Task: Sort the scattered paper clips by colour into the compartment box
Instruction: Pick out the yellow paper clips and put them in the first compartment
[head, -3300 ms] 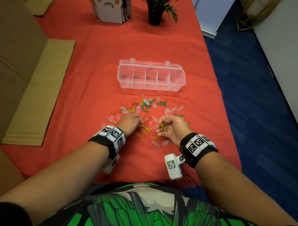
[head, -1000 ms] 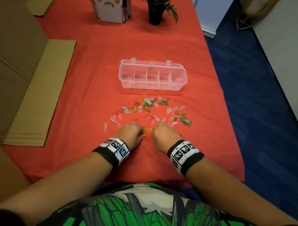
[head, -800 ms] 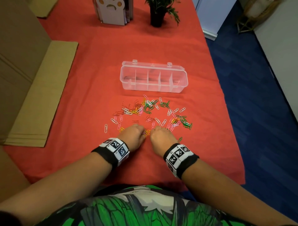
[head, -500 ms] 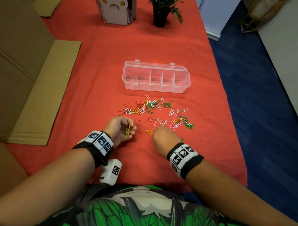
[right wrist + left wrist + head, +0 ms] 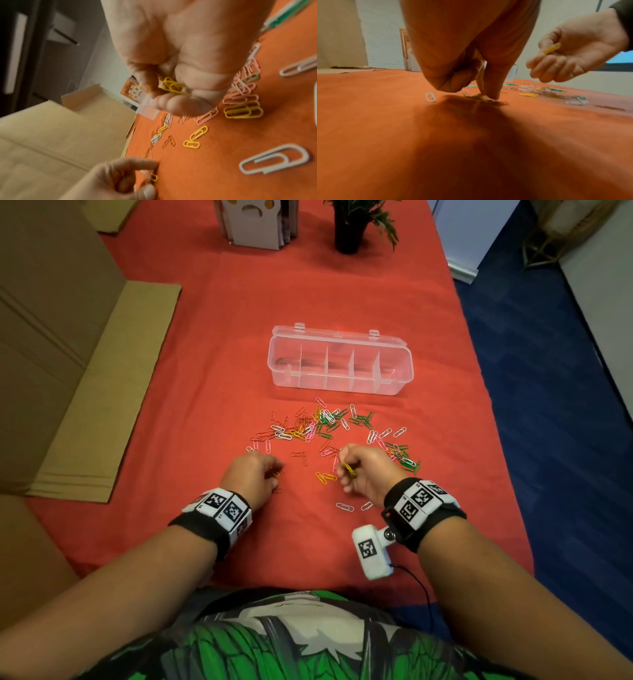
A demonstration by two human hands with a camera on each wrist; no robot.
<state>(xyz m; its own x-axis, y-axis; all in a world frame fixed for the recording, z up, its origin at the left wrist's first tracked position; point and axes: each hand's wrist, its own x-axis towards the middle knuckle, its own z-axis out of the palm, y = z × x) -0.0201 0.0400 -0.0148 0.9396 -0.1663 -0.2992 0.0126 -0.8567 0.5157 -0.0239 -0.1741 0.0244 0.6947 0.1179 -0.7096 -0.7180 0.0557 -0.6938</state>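
We are gathering yellow clips. Our right hand (image 5: 364, 472) holds a small bunch of yellow paper clips (image 5: 173, 85) in curled fingers; our left hand (image 5: 253, 477) presses one fingertip (image 5: 491, 93) on a clip against the counter (image 5: 239, 320). More yellow clips (image 5: 325, 477) lie between the grips; the compartment box (image 5: 340, 362) sits well beyond them. Next, pinch up that pressed clip. Half a second ago the left hand held yellow clips, palm up; now it is turned down.

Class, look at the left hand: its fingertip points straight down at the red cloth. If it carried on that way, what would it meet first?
The left hand would meet the small yellow clips under its fingertip, lying on the red cloth. It seems to touch them already, though blur makes contact uncertain.
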